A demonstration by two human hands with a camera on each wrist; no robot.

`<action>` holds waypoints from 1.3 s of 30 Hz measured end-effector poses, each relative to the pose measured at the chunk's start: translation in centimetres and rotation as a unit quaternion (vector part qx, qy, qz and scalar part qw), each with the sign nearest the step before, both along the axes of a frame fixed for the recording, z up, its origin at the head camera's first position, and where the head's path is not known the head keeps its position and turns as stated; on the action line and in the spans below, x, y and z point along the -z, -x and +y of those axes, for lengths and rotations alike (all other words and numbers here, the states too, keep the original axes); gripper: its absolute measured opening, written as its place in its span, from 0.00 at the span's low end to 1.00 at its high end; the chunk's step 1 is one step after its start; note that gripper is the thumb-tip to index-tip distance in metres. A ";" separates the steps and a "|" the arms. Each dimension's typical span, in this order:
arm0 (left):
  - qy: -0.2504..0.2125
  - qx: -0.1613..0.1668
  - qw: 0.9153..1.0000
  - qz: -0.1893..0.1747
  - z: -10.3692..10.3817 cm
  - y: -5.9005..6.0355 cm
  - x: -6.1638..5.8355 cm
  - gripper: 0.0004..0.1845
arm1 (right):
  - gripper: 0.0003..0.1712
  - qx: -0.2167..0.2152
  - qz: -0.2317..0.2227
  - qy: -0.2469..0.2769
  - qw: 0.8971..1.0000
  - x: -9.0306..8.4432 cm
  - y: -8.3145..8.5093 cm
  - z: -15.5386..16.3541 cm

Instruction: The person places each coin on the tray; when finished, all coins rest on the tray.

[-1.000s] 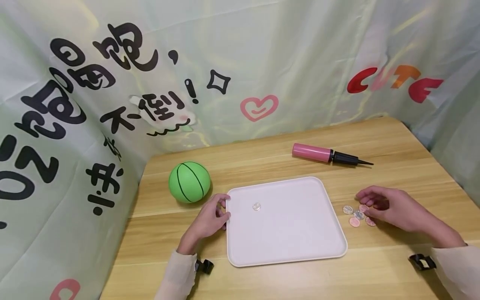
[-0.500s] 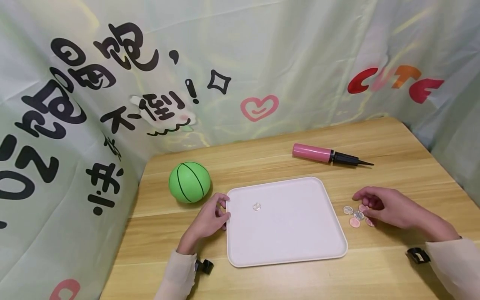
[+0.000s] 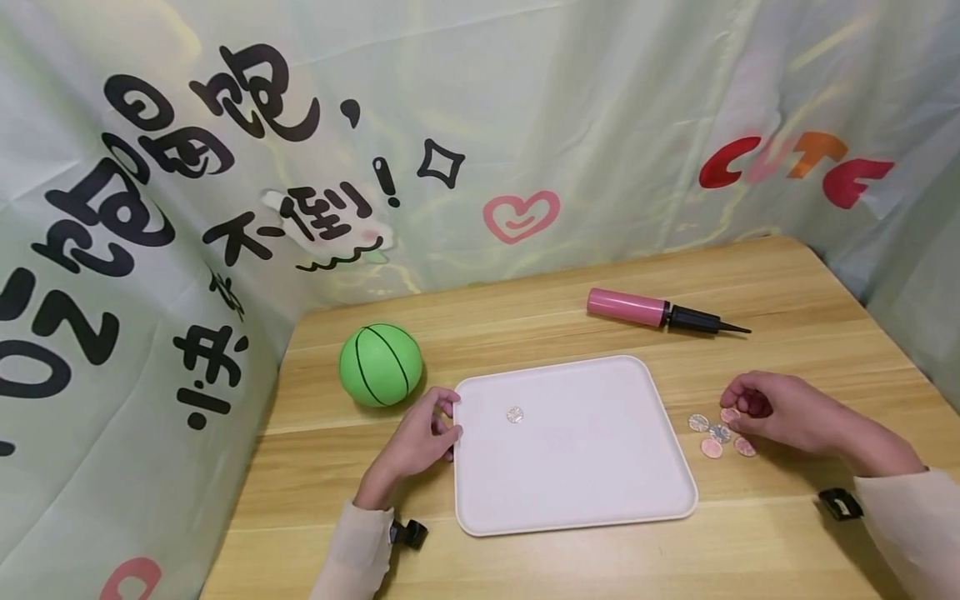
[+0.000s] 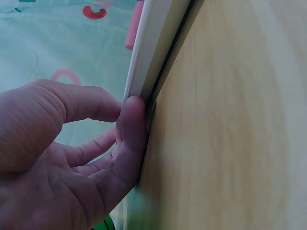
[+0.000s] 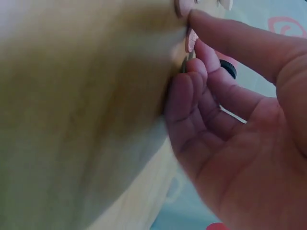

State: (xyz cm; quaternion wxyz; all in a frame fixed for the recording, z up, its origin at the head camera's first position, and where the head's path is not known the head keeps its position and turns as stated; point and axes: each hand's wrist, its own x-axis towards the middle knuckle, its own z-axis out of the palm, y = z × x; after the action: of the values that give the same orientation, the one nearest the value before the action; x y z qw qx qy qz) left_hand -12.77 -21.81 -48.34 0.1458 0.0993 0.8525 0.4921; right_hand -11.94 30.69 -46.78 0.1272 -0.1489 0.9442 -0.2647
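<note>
A white tray (image 3: 573,450) lies on the table with one round silver coin (image 3: 514,415) near its upper left. My left hand (image 3: 416,433) pinches the tray's left rim; in the left wrist view its thumb and a fingertip meet at the tray edge (image 4: 144,62). To the right of the tray sits a cluster of several pink and silver coins (image 3: 712,448). My right hand (image 3: 795,417) is over the far side of this cluster, with thumb and curled forefinger on either side of a pink coin (image 3: 730,414). Another look at that coin (image 5: 192,40) comes from the right wrist view.
A green ball (image 3: 380,365) with black lines is behind my left hand. A pink and black hand pump (image 3: 667,312) lies beyond the tray. The wooden table (image 3: 555,567) meets a printed curtain (image 3: 600,150) at its back and left.
My right hand first shifts slightly left, then back right, with its fingertips staying at the pink coin. That coin has barely moved. The left hand and tray hold still.
</note>
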 end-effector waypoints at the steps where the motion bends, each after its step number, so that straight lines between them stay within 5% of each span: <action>1: -0.001 0.000 1.000 0.001 0.0 0.0 0.0 0.24 | 0.11 0.001 -0.002 -0.001 1.000 0.0 0.0 0.1; 39: 0.003 0.010 1.000 0.005 0.0 0.1 0.2 0.24 | 0.15 0.005 0.044 0.032 0.999 0.3 -0.4 0.4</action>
State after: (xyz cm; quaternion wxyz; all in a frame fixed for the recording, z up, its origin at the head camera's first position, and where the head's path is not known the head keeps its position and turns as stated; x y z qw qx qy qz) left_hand -12.87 -21.83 -48.50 0.1463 0.1096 0.8538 0.4874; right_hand -11.54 31.13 -47.07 0.0798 -0.1594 0.9407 -0.2886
